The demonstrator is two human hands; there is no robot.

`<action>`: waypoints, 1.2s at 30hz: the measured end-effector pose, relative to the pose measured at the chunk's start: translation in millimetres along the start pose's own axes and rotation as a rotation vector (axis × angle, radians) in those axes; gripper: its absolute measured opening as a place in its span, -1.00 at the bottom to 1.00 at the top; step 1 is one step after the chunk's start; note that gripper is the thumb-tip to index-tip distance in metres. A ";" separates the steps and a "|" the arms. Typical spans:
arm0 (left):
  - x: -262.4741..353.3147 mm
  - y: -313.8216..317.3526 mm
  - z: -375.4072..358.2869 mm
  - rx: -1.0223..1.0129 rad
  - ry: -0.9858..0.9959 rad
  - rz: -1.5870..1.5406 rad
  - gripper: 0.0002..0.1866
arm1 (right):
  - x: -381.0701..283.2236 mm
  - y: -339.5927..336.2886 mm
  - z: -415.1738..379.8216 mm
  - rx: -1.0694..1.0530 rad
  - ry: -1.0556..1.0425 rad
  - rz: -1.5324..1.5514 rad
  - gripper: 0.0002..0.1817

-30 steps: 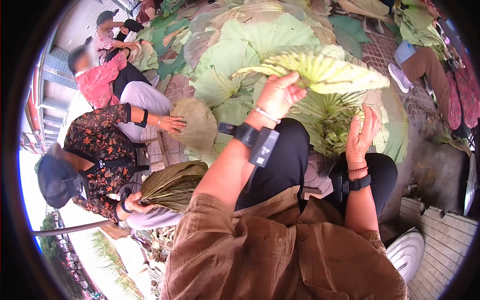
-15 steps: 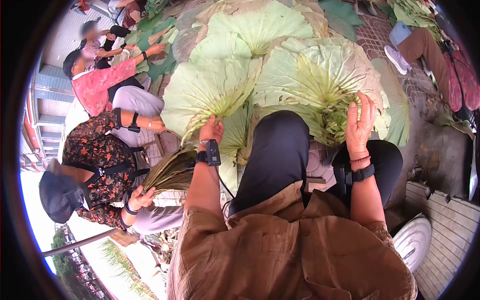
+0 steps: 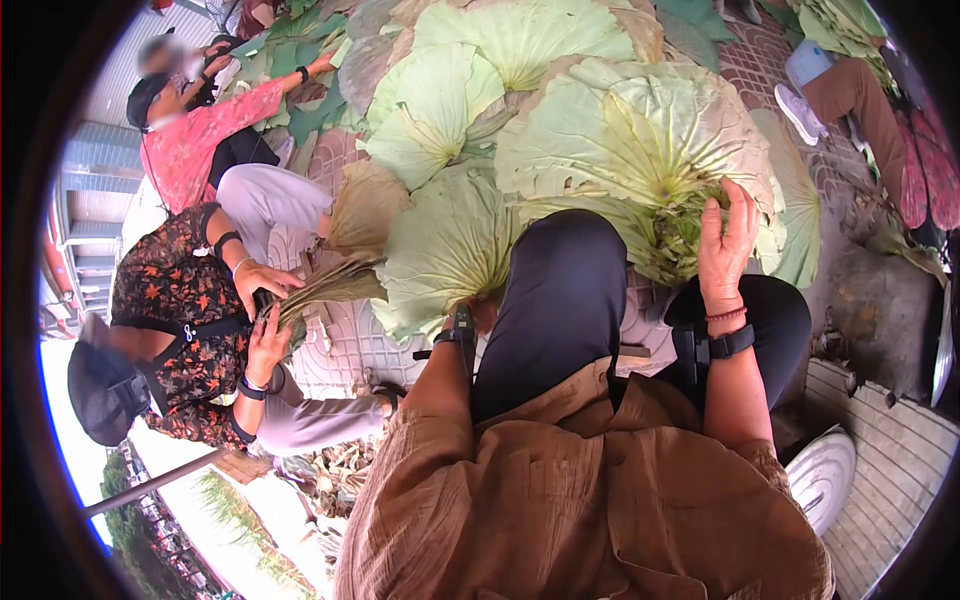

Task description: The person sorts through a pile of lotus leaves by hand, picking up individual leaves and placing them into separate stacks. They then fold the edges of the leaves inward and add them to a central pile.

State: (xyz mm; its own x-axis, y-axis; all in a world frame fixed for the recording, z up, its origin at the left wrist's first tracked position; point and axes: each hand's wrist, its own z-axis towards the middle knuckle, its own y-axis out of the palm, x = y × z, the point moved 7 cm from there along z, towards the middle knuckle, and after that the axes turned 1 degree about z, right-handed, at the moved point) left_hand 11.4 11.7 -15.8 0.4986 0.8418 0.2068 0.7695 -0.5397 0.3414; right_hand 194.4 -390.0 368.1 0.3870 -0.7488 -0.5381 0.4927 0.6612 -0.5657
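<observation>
Gripping low in the middle of the frame, my left hand (image 3: pixel 478 318) is mostly hidden behind my knee and the pale lotus leaf (image 3: pixel 445 250) it reaches under, so I cannot tell how far those fingers are curled; the leaf's stem end sits right at them, so they seem to have it. Over at centre right, my right hand (image 3: pixel 725 245) stands upright with fingers loosely spread, pressed against the bunched stems of the stacked leaves (image 3: pixel 640 140) that fan out toward the top of the frame. It steadies that pile rather than clamping it.

The single leaf lies just beside the stack, overlapping its lower left edge, face down with veins showing. To do this well, I judge I should keep my left grip close to the vein hub, where the leaf is toughest, and lift flat so the thin rim does not tear or fold. My right palm should keep the stems lined up so the next leaf seats centre on centre.

At left of frame, 1 co-worker in a patterned shirt (image 3: pixel 165 300) holds a folded leaf bundle (image 3: pixel 320 285) in both hands. Farther up left, another person in a pink top (image 3: pixel 190 150) reaches over more leaves on the paving.
</observation>
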 end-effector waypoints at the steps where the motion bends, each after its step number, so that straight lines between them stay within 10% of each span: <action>1: -1.7 1.7 -3.2 -0.007 -0.019 0.057 -0.86 | 0.8 -0.8 0.0 0.003 0.002 -0.002 -0.62; 8: 56.1 68.3 -38.7 -0.131 0.012 0.529 -0.86 | 1.7 -7.7 1.6 0.003 0.025 -0.021 -0.59; 13: 121.1 244.2 -193.7 -0.034 0.647 0.699 -0.79 | -0.1 -5.4 2.6 -0.014 0.040 -0.055 -0.56; 20: 12.8 425.0 -278.0 -0.595 1.248 1.452 -0.62 | 2.9 -8.9 2.9 -0.016 0.081 -0.049 -0.54; 25: -29.7 455.7 -256.2 -0.424 1.557 1.756 -0.50 | 7.5 -11.5 3.6 -0.009 0.108 -0.014 -0.53; 31: -9.7 454.9 -230.2 -0.345 1.169 1.651 -0.63 | 10.4 -11.5 1.9 -0.018 0.129 0.014 -0.54; 36: -17.6 455.0 -248.7 -0.404 1.643 1.713 -0.63 | 11.8 -12.5 -0.1 0.016 0.145 0.017 -0.55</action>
State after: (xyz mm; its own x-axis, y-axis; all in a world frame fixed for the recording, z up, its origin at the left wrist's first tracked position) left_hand 253.5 -245.9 363.9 -0.3977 -0.7260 0.5610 0.0085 -0.6143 -0.7890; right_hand 192.7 -407.2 368.8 0.2789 -0.7224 -0.6327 0.4999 0.6718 -0.5466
